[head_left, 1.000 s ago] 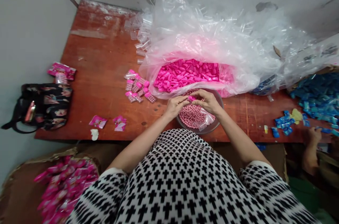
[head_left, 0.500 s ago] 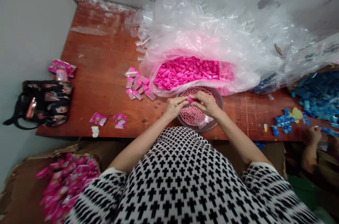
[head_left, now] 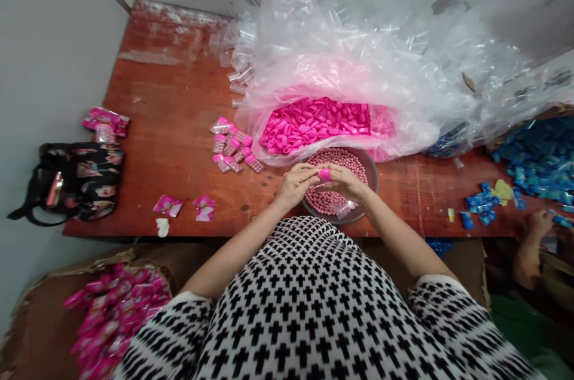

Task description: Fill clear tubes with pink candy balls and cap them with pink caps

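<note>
Over a grey bowl (head_left: 375,184) of small pink balls (head_left: 329,200), my two hands meet at the fingertips. Between them shows a bright pink plastic cap (head_left: 324,175); whatever may be under it is hidden by the fingers. My left hand (head_left: 296,184) is closed on its left side, and my right hand (head_left: 348,182) curls around it from the right. A small clear tube (head_left: 345,209) lies on the balls near the bowl's front edge. Behind the bowl, a big plastic bag (head_left: 287,75) gapes open, full of loose pink caps (head_left: 314,122).
Left of the bag sit several pink-capped filled containers (head_left: 233,145). Pink packets (head_left: 168,205) and a black patterned bag (head_left: 96,179) lie further left. A carton (head_left: 27,332) of pink packets is below. At right, another person's hand (head_left: 536,230) is beside blue packets (head_left: 482,203).
My fingers have shifted around the pink cap; the right fingers now extend over it toward the left hand. The cap shows more upright and slightly lower.
</note>
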`<state>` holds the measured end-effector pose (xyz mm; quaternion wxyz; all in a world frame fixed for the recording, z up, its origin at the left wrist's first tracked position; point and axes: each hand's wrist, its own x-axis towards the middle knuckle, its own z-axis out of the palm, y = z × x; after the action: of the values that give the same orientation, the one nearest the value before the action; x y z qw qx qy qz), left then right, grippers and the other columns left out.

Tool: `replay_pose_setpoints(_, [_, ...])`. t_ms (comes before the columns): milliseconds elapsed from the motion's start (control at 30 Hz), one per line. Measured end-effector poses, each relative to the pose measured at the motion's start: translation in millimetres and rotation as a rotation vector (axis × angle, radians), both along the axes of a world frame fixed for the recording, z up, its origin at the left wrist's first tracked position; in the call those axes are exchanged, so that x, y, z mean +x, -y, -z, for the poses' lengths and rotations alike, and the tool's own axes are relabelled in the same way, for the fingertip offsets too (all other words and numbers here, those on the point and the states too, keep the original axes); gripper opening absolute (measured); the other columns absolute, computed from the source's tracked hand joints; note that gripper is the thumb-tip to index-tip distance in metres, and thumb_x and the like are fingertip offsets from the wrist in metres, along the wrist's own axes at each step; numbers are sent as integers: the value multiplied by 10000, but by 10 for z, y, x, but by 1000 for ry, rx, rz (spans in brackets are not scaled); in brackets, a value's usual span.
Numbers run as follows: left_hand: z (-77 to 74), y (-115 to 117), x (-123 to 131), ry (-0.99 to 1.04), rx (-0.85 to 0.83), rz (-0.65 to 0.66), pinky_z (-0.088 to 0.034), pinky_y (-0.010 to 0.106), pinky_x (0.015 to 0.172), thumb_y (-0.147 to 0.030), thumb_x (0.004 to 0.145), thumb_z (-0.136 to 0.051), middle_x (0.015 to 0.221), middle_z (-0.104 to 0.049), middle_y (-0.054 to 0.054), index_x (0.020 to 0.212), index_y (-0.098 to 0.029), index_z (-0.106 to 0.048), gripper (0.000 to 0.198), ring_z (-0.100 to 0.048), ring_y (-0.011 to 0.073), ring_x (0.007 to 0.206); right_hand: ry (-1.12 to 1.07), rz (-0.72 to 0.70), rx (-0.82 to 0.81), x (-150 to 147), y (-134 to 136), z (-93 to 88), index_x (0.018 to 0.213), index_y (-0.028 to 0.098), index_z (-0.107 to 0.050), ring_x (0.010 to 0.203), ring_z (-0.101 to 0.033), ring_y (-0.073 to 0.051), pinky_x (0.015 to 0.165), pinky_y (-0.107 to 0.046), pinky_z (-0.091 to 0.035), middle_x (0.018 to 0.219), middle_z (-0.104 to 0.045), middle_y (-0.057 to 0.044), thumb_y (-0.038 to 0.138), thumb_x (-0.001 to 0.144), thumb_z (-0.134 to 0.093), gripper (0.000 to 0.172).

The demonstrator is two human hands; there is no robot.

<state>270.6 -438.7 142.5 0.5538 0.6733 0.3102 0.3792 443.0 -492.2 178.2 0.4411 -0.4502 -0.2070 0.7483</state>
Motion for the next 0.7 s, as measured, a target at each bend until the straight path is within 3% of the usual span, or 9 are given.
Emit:
replay_pose_setpoints(100, [18,33,12,6,0,-26,-503,343,886,-360,803,-626,942,-716,65,936,-201,-735,235,-627,190,967,-113,-22,-88,-90,-8,13,859,165,-651,783,-635,-169,770,-385,-544,819,-682,-28,348,669,-706,269])
replay_pose_setpoints(367, [140,113,5,-94,-97,-18,-516,328,862,-311,832,-574,988,-719,60,970,-176,-718,241,-664,186,907,-73,243,-178,-390,11,238,769,181,-636,662,-592,-127,714,-312,-542,667,-650,11,286,669,-633,145])
replay_pose_setpoints(533, [67,5,-87,-116,-142,-100,-499,336,905,-335,821,-588,1044,-706,55,1019,-155,-693,288,-650,189,959,-29,59,-141,-230,-86,206,921,207,-610,759,-614,-150,724,-342,-537,860,-677,-29,500,750,-606,339])
replay_pose_setpoints(600, [-6,-192,-296,-105,-147,-231,-485,353,937,-337,811,-611,1069,-697,52,1046,-140,-677,314,-640,190,983,151,53,-24,34,-98,207,1033,226,-589,849,-619,-163,764,-355,-525,1004,-664,-46,542,761,-595,417])
replay_pose_setpoints(667, [-42,-458,-591,-111,-138,-402,-492,354,926,-329,810,-627,1054,-698,50,1059,-130,-665,321,-642,184,963,525,45,100,345,-51,257,1060,218,-597,899,-612,-171,800,-340,-501,1050,-656,-49,497,776,-606,397])
replay_pose_setpoints(700, [-37,-590,-741,-117,-106,-446,-486,345,934,-329,821,-621,1052,-696,41,1076,-144,-658,317,-631,181,986,777,-31,136,484,-5,301,1019,201,-624,910,-607,-182,810,-330,-485,1031,-664,-54,451,786,-611,342])
